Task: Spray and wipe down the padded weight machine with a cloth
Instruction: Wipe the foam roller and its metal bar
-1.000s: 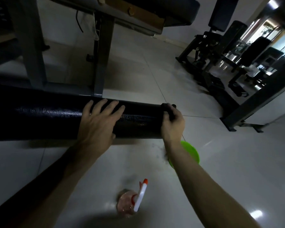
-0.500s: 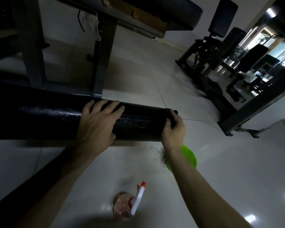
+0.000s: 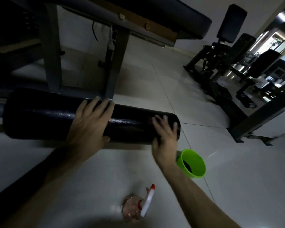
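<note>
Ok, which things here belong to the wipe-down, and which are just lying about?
In the job: padded roller, left hand and right hand on it, spray bottle on the floor. No cloth clearly visible.
Lying about: green bucket, bench above, machines at right.

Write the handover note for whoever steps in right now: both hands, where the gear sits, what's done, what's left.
Left hand: flat on top of the padded roller, fingers straight.
Right hand: blurred, fingers spread at the roller's right end; no cloth can be made out.
Spray bottle: on the floor below the hands; green tub by the right forearm.
Done: roller glistens, likely sprayed.
Left: finish wiping the roller, probably the bench pad above too.
</note>
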Demonstrator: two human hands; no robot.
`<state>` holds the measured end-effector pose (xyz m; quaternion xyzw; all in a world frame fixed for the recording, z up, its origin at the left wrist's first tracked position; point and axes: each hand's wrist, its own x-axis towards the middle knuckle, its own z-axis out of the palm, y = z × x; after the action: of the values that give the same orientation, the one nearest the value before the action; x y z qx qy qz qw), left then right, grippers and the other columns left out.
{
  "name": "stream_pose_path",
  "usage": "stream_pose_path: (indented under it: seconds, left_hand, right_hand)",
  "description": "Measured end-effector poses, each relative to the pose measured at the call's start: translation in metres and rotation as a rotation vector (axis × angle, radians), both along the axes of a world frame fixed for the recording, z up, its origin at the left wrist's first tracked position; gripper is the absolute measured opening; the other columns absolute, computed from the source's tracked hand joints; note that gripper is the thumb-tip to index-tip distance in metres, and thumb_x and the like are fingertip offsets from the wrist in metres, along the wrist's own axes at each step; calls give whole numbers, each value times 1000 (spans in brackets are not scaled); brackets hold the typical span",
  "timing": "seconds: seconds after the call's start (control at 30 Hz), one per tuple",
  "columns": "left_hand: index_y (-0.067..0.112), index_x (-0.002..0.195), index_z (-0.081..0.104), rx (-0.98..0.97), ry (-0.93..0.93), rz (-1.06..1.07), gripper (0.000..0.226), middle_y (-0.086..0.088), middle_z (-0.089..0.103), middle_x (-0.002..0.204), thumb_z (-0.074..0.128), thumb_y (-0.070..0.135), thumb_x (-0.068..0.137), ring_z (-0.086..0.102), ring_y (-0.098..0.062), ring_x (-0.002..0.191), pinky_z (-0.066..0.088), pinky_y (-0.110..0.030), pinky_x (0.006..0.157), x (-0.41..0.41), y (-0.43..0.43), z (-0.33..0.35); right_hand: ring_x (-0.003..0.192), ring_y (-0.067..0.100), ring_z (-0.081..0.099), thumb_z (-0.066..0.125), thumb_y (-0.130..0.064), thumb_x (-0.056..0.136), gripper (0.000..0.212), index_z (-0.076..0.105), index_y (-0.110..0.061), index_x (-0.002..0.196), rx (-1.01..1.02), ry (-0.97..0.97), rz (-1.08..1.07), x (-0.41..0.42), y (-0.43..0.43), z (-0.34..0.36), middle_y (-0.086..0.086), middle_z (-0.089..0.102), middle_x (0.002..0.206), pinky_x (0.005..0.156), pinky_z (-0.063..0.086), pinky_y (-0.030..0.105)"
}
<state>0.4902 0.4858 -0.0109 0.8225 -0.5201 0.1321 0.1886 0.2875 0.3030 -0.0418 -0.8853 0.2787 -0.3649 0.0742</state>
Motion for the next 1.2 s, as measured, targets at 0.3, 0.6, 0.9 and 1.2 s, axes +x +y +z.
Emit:
stream_pose_path:
  seconds: [0.3, 0.6, 0.9, 1.2]
  left_hand:
    - [8, 143, 54, -127, 3, 108, 113, -15, 45, 155, 100, 28, 42, 37, -39, 145, 22, -59, 119, 28, 48, -13]
    - [4, 156, 33, -288, 99, 356, 133, -24, 20, 165, 98, 52, 50, 23, -46, 149, 24, -65, 115, 64, 100, -15]
    - [16, 149, 39, -453, 450, 422, 119, -14, 44, 142, 101, 39, 49, 40, -36, 132, 41, -50, 106, 74, 123, -12]
    - [18, 145, 44, -560, 716, 323, 93, -1, 44, 141, 94, 12, 66, 46, -9, 120, 48, -39, 103, 88, 147, -25]
  right_hand:
    - [147, 31, 43, 41, -1, 77, 67, 63, -8, 139, 116, -191, 61, 93, 81, 0, 12, 56, 149, 128, 22, 48]
    - [148, 31, 42, 49, 6, 81, 63, 62, -6, 141, -207, 155, 442, 94, 80, 16, 13, 52, 153, 122, 31, 54]
    - [145, 33, 46, 55, 14, 74, 69, 62, -6, 140, -110, -29, 222, 99, 99, 4, 13, 52, 153, 126, 25, 54]
    - [139, 35, 52, 53, 0, 80, 51, 69, -5, 129, -299, 233, 645, 190, 161, 37, 16, 58, 147, 124, 28, 53]
